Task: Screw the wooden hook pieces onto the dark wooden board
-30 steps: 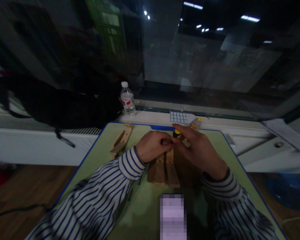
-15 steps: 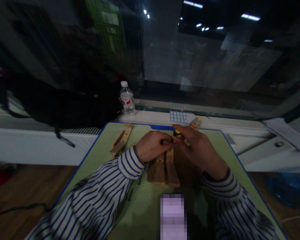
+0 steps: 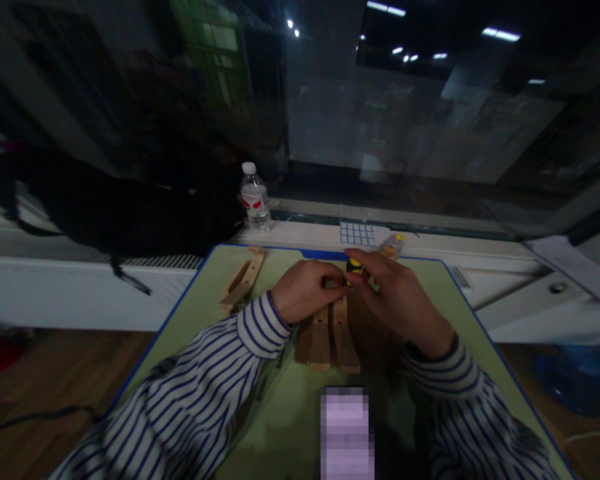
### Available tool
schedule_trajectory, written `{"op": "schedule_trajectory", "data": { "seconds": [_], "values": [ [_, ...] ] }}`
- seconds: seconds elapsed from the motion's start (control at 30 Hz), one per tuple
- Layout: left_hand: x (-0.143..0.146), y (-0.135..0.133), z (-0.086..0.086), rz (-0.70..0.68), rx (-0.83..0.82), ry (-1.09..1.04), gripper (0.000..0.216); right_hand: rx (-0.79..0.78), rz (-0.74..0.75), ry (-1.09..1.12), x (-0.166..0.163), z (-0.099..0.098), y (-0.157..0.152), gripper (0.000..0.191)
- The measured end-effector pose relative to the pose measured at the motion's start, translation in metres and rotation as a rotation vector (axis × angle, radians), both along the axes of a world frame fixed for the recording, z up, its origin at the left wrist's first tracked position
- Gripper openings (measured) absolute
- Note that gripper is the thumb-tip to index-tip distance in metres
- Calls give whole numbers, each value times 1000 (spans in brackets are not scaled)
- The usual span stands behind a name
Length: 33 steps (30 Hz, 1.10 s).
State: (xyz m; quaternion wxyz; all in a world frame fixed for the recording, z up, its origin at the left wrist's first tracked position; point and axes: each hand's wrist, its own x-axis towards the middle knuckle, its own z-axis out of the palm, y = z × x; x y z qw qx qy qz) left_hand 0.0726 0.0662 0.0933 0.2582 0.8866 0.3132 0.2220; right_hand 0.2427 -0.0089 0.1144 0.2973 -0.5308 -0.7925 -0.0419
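Observation:
My right hand (image 3: 400, 297) is closed round a short black-and-yellow screwdriver (image 3: 353, 265), held over the wooden pieces. Its lower end is hidden by my fingers. Right beside it, my left hand (image 3: 307, 290) has thumb and forefinger pinched together near the screwdriver's lower end; what they hold, if anything, is hidden. Below the hands two drilled wooden pieces (image 3: 347, 347) lie side by side on a brown wooden board (image 3: 303, 350). Other wooden pieces (image 3: 243, 280), joined at an angle, rest at the table's far left.
The greenish table (image 3: 275, 427) has a blue rim. Near its front lies a blurred-out phone (image 3: 347, 433); thin dark screws (image 3: 261, 388) are by my left forearm. On the sill stand a water bottle (image 3: 256, 200) and a small plastic bag (image 3: 393, 247). A black bag (image 3: 105, 207) sits left.

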Motion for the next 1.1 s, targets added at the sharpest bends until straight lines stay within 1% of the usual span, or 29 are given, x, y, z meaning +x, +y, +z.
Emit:
{"op": "schedule_trajectory", "data": {
  "seconds": [0.27,0.7,0.97,1.1],
  "values": [
    [0,1,0,-1,8,11,25,-14,2,-16,-1,2,-2,40],
    [0,1,0,-3,14,25,23,3,10,0,-1,1,-2,36],
    [0,0,2,-48,5,-7,23,-3,18,11,1,0,0,34],
    [-1,0,3,-42,7,-1,24,6,16,16,1,0,0,34]
  ]
}}
